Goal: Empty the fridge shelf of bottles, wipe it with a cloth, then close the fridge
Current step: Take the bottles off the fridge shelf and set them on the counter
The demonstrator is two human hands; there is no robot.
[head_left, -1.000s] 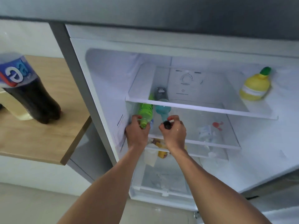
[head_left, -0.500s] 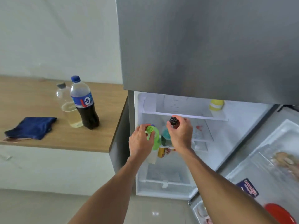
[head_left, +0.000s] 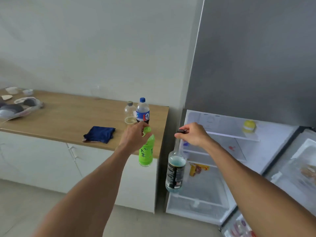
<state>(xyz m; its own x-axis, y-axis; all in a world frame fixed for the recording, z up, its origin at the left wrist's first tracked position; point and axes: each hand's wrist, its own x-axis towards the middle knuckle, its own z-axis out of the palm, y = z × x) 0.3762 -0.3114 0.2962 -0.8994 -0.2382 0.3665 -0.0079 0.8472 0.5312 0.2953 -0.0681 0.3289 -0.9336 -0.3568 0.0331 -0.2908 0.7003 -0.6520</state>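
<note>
- A green tea bottle [head_left: 146,152] is gripped by its cap in the left hand [head_left: 132,135], hanging at the front edge of the wooden counter [head_left: 68,117].
- A clear bottle of blue liquid [head_left: 175,170] is pinched by its dark cap in the right hand [head_left: 194,134], just right of the counter, before the open fridge [head_left: 213,168].
- A cola bottle [head_left: 142,111], a pale-liquid bottle [head_left: 130,113] and a folded blue cloth [head_left: 99,134] are seen on the counter.

I can read Japanese characters, お茶, in dark green on the green bottle [head_left: 146,152]. The cola bottle [head_left: 142,111] near the worktop's [head_left: 68,117] right edge shows a blurred Pepsi-style logo; the dark-labelled bottle's [head_left: 175,173] print is unreadable.
</note>
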